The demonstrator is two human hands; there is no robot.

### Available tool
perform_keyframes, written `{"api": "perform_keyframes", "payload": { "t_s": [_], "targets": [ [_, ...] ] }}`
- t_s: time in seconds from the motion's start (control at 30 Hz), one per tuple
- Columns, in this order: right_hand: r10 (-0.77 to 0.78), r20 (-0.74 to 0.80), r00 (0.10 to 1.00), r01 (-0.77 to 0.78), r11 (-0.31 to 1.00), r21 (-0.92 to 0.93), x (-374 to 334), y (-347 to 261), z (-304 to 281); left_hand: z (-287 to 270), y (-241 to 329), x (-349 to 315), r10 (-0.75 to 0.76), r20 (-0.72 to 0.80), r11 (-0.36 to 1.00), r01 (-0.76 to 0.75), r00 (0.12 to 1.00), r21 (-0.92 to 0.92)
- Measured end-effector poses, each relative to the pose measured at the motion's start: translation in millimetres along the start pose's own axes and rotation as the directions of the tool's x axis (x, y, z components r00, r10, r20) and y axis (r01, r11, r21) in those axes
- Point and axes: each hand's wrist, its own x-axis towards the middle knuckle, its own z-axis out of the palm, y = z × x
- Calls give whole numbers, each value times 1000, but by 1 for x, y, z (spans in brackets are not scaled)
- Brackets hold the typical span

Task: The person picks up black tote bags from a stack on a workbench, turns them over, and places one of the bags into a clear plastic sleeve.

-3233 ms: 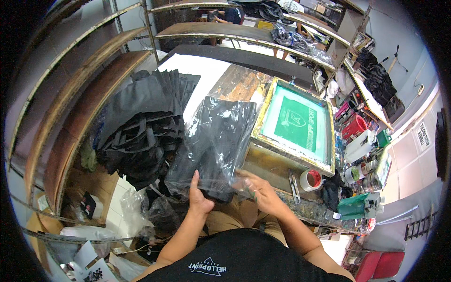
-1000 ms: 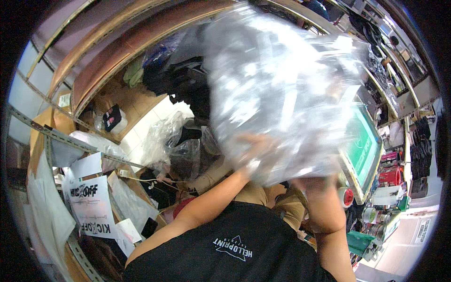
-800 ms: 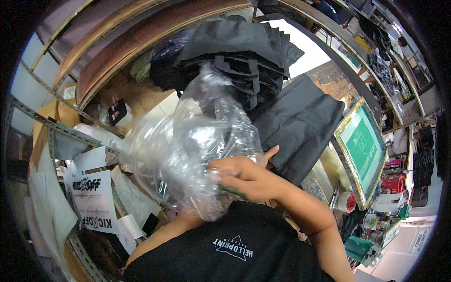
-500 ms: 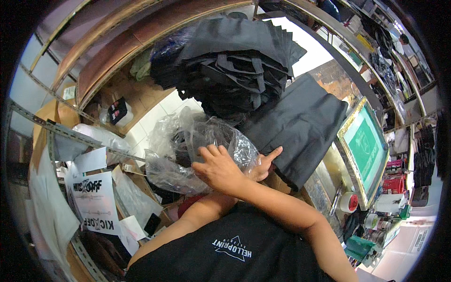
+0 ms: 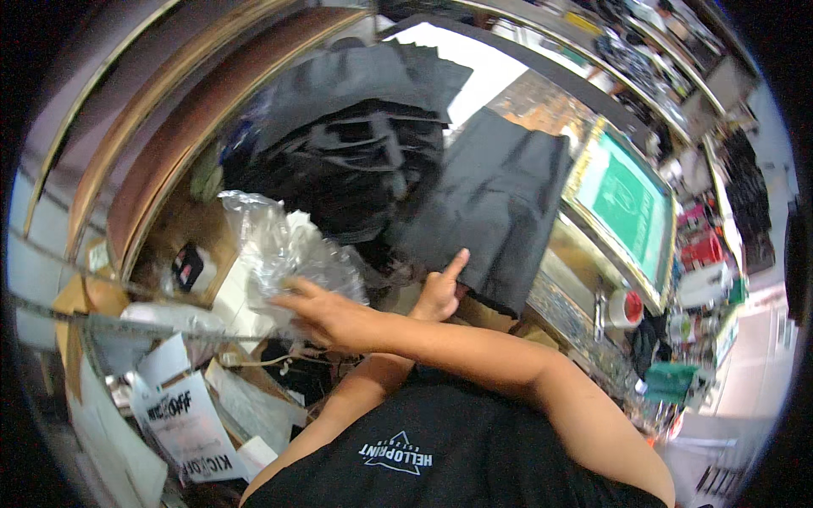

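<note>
My forearms cross, the right one lying over the left. My right hand (image 5: 334,322), blurred by motion, grips a crumpled clear plastic bag (image 5: 292,245) on the left side. My left hand (image 5: 438,296) is at the near edge of a flat black fabric bag (image 5: 500,203). One of its digits stretches out over the fabric; its other fingers are partly hidden, and nothing shows held in it. Behind the plastic stands a tall pile of black fabric bags with handles (image 5: 347,152).
A framed printing screen with a green mesh (image 5: 627,199) lies to the right on the worktable. Near it stand a round red-and-white tub (image 5: 626,308) and a metal tool (image 5: 600,316). Printed paper sheets (image 5: 190,427) hang at lower left, beside a metal rack. Wooden shelf boards (image 5: 212,110) curve along the far left.
My right hand has swung left with the plastic bag, away from my left hand. The left hand stays at the black bag's edge. The whole view has shifted somewhat.
</note>
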Motion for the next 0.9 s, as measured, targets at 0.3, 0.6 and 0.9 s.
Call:
{"api": "perform_keyframes", "payload": {
  "t_s": [0.3, 0.6, 0.9],
  "targets": [
    [156, 245, 957, -74, 947, -312, -108, -13, -73, -17, -11, 29, 112, 40, 993, -111, 993, -40],
    [487, -802, 345, -572, 787, 231, -303, -51, -189, 27, 17, -4, 100, 161, 990, -83, 982, -113],
    [839, -294, 458, 152, 252, 956, -224, 21, -200, 42, 55, -10, 144, 238, 966, -85, 961, -243]
  ]
}}
